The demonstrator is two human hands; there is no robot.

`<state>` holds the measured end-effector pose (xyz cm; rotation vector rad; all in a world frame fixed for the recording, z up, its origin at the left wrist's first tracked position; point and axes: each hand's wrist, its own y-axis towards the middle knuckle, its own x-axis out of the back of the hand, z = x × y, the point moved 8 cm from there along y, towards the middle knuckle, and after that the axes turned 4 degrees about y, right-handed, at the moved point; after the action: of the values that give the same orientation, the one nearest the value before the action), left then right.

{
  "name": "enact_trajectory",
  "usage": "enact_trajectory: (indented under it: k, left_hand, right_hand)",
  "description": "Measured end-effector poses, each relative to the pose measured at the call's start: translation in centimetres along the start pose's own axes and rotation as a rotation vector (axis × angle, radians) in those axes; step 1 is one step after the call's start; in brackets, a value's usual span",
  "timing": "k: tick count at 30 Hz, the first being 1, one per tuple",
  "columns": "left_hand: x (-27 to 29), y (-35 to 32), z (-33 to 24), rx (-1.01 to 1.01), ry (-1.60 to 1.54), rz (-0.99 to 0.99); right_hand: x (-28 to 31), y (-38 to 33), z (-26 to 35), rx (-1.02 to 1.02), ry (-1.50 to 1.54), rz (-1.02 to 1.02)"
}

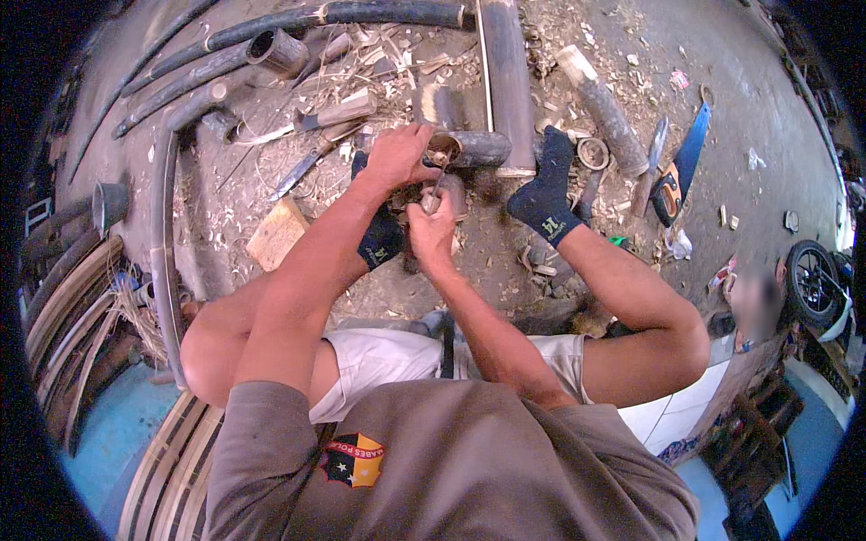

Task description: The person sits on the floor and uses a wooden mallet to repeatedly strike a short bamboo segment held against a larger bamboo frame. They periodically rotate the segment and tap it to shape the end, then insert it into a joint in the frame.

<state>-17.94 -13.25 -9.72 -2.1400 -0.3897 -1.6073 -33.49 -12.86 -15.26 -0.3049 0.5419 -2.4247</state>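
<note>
A short, dark bamboo tube [480, 149] lies crosswise between my feet, its open end facing left. My left hand [399, 156] is closed against that open end, the thumb bent near the rim. Just below, my right hand [431, 225] is closed around a pale handle [431, 200]; a thin shaft or blade points from it toward the tube's mouth. The tool's exact kind is hard to make out. Beneath the handle sits another cylindrical piece [454, 194], partly covered by my right hand. My left foot [381, 234] is largely behind my left arm.
A long bamboo pole [507, 90] runs away beyond the tube. Knives [302, 171] lie left, and a blue saw [690, 149] right, beside a bamboo length [604, 113]. A wooden block [277, 233] sits near my left knee. Wood shavings cover much of the floor.
</note>
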Motion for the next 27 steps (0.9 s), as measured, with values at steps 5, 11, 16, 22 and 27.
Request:
enact_trajectory:
  k: [5,11,16,22,27]
  left_hand:
    - [-0.4,1.0,-0.4,0.176,0.005,0.025]
    - [0.6,0.5,-1.1,0.292,0.013,-0.141]
    - [0.8,0.5,-1.3,0.369,0.015,-0.270]
    - [0.7,0.7,-1.4,0.433,-0.009,-0.329]
    - [-0.3,0.8,-0.6,0.533,-0.049,-0.365]
  right_hand:
    - [0.9,1.1,-1.8,0.062,-0.018,-0.118]
    - [4.2,3.9,-0.6,-0.024,-0.230,0.179]
    - [6.6,5.8,3.5,0.098,-0.537,0.350]
    - [7.4,8.4,6.7,0.075,-0.686,0.631]
    - [4.9,12.8,10.6,0.189,-1.056,0.992]
